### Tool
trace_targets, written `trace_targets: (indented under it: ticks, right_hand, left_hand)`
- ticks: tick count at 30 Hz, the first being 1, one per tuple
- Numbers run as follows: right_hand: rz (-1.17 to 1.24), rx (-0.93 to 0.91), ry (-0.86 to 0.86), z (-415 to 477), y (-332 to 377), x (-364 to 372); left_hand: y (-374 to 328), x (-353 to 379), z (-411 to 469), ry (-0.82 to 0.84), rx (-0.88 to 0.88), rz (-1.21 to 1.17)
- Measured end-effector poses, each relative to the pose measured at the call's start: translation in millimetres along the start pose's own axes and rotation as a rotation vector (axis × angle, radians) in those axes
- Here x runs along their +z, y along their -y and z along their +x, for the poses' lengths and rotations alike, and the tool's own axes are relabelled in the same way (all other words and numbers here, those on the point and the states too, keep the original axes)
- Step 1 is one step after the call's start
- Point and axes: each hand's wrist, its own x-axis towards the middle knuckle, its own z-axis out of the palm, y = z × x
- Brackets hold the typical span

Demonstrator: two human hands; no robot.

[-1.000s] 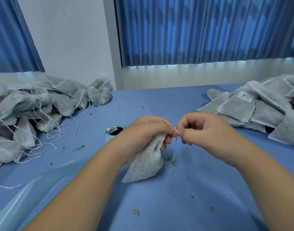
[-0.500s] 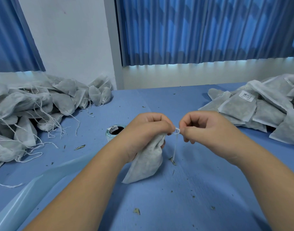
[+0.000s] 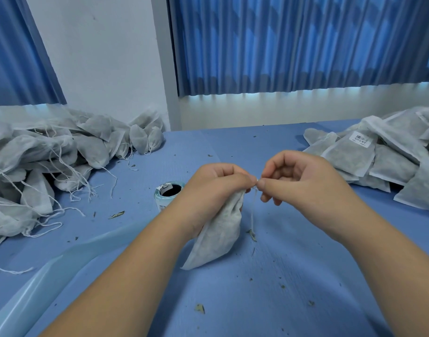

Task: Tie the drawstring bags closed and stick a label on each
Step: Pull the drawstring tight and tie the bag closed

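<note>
One bag (image 3: 220, 237), neck gripped in left hand (image 3: 208, 190); right hand (image 3: 303, 181) pinches drawstring (image 3: 252, 215); one label roll (image 3: 168, 193).

- I held one drawstring bag (image 3: 218, 239).
- One label roll (image 3: 169, 193) stood on the desk (image 3: 281, 276).
- Two heaps of bags lay there: a left heap (image 3: 38, 154) and a right heap (image 3: 383, 161).

Blue table (image 3: 306, 276) — bag heaps (image 3: 50, 161), label roll (image 3: 168, 193)

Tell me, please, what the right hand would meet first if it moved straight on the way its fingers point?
Most likely the left hand, at its fingertips: the right hand points straight at them, with only the pinched drawstring at the neck of the bag between. One view leaves depth slightly unsure.
</note>
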Motion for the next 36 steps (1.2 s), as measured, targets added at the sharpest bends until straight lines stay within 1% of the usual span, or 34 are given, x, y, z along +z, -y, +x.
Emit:
trace_targets:
  ticks: [4,7,10,14,18,26,29,33,36]
  right_hand:
    - [-0.079,-0.007,0.0,-0.6,-0.2,0.3]
    - [-0.185,0.009,0.001,-0.7,-0.9,1.0]
    - [-0.241,0.027,-0.013,-1.3,0.3,0.2]
    - [-0.268,0.061,-0.007,-1.5,-0.5,-1.5]
    - [-0.241,0.092,0.025,-1.2,-1.4,-1.8]
    - [-0.241,0.099,0.042,-1.0,-2.1,-3.4]
    - [-0.253,0.099,0.035,-1.4,-1.9,-3.2]
    - [-0.257,0.109,0.023,-2.5,0.1,-2.3]
    - [-0.228,0.106,0.051,-3.6,3.0,-2.0]
  left_hand:
    - [0.4,2.1,0.3,-0.032,0.012,0.056]
    - [2.0,3.1,1.7,-0.064,0.033,0.112]
    - [4.6,4.9,3.1,-0.125,0.062,0.179]
    - [6.0,7.5,3.9,-0.22,0.12,0.276]
    - [6.5,8.8,3.4,-0.244,0.168,0.316]
    - [5.4,4.1,3.9,-0.165,0.134,0.383]
    - [4.7,4.7,3.2,-0.117,0.085,0.386]
    - [1.7,2.1,1.0,0.017,-0.043,0.216]
    - [-1.2,-1.0,-2.5,0.086,-0.088,0.065]
